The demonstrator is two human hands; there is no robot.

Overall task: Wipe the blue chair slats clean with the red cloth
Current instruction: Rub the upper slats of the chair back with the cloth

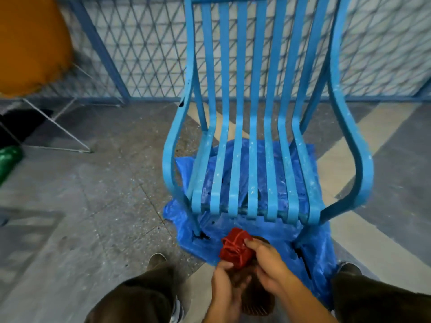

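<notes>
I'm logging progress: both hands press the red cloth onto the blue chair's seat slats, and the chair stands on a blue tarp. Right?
Not quite. In the head view the left hand and right hand hold the red cloth in front of the blue chair, clear of its seat slats. The chair does stand on the blue tarp.

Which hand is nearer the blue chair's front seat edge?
Right. The right hand grips the red cloth just short of the seat edge; the left hand holds it lower, farther back.
</notes>
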